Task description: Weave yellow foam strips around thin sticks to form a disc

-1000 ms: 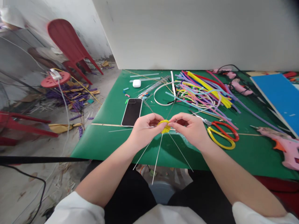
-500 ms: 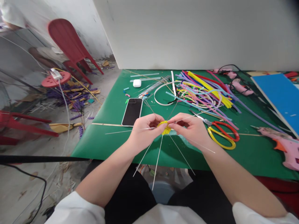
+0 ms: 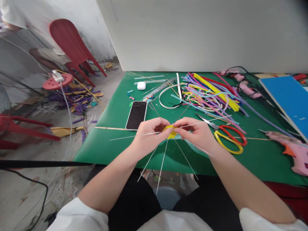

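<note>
A small yellow piece (image 3: pixel 171 133) is pinched between my two hands over the near part of the green table. Several thin, stiff wires (image 3: pixel 162 165) spread out from it like spokes, some toward my lap, others to the sides and away from me. My left hand (image 3: pixel 151 136) grips its left side with thumb and fingers. On the right side, my right hand (image 3: pixel 196 133) pinches the edge of the piece, its fingertips close to my left thumb. My fingers partly hide the yellow piece.
A phone (image 3: pixel 136 115) and a white case (image 3: pixel 141 85) lie left of a pile of coloured fuzzy stems (image 3: pixel 211 93). Scissors (image 3: pixel 229 138) lie right of my right hand, a pink glue gun (image 3: pixel 288 147) farther right, near a blue board (image 3: pixel 286 99). A red chair (image 3: pixel 69 41) stands at left.
The wires on the right have shifted slightly, the upper one now reaching a little lower and farther right. My right hand has moved very slightly; both hands keep their hold.
</note>
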Motion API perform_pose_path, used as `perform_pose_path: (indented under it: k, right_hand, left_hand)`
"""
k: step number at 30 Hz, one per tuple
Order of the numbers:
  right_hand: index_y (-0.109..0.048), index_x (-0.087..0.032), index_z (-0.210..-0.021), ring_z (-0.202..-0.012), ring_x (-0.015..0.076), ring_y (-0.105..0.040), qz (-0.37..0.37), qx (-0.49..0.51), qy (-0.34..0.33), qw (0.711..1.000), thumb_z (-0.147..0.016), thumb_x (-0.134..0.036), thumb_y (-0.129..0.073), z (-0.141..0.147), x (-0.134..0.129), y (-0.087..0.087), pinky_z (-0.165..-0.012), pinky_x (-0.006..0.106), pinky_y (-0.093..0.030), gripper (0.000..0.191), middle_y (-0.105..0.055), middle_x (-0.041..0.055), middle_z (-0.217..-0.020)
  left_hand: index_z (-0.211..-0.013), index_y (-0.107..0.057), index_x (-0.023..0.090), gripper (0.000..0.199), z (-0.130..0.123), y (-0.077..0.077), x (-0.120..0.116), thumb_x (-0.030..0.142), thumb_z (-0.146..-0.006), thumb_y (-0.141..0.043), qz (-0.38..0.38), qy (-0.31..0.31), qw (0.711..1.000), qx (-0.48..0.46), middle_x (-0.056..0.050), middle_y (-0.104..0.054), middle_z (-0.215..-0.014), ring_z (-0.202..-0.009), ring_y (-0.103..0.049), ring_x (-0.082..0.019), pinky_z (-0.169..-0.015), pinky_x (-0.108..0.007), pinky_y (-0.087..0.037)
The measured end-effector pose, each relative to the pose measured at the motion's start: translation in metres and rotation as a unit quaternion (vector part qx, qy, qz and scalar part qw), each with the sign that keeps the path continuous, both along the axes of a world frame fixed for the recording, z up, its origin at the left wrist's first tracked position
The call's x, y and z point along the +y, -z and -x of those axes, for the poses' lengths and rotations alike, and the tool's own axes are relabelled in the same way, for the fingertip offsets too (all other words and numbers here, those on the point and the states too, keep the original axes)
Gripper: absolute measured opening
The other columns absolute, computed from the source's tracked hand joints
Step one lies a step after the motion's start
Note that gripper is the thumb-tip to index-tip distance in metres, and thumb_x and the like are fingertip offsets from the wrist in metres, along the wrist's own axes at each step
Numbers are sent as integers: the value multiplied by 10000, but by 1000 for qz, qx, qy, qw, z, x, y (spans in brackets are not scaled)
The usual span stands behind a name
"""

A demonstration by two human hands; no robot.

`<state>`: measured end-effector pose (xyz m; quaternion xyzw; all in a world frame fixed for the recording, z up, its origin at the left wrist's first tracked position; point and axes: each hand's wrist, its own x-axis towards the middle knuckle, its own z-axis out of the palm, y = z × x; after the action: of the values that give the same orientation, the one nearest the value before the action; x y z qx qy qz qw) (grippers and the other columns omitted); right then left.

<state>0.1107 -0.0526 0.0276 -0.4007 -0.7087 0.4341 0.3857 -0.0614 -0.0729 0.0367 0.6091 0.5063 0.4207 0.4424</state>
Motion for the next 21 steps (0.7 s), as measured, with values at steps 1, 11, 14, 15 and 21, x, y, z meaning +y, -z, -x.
perform_pose_path:
  k: [1,11,14,15,21]
  right_hand:
    - [-672,-209,-838,-554,95,-546,-4,3,1,1000,-761,-319,-609,0,0,0,-484,230,-442,149,-657,15,-779]
    - [-695,-201,-818,-559,97,-543,-21,28,23,999,-752,-286,-623,1,-1,1,-472,227,-446,129,-647,24,-749]
    - [-696,-199,-813,-541,92,-541,-10,37,32,999,-738,-286,-640,0,-1,-1,-469,226,-451,128,-654,21,-751]
    - [-697,-200,-813,-536,90,-541,-8,37,32,999,-737,-287,-642,0,-1,-1,-468,227,-452,128,-657,20,-754]
    - [-701,-202,-809,-518,85,-535,-16,28,37,999,-734,-272,-643,1,0,-1,-470,228,-447,119,-663,14,-743]
  left_hand:
    - [-760,-620,146,149,0,0,0,291,-724,-618,-2,-3,1000,-1,-11,-626,-673,-595,-577,-100,-542,-189,-470]
    - [-774,-617,154,167,-3,2,1,311,-718,-634,11,-19,999,-29,-9,-626,-695,-629,-587,-108,-577,-200,-484]
    - [-790,-605,153,178,-2,-1,3,306,-710,-646,47,9,997,-55,-3,-622,-719,-645,-588,-103,-589,-197,-489]
    - [-797,-603,155,181,-2,-2,3,307,-710,-648,59,19,996,-61,-1,-621,-723,-644,-586,-101,-584,-196,-489]
    - [-789,-592,148,165,-2,-3,4,285,-712,-645,75,24,994,-77,3,-597,-702,-633,-570,-98,-552,-189,-484]
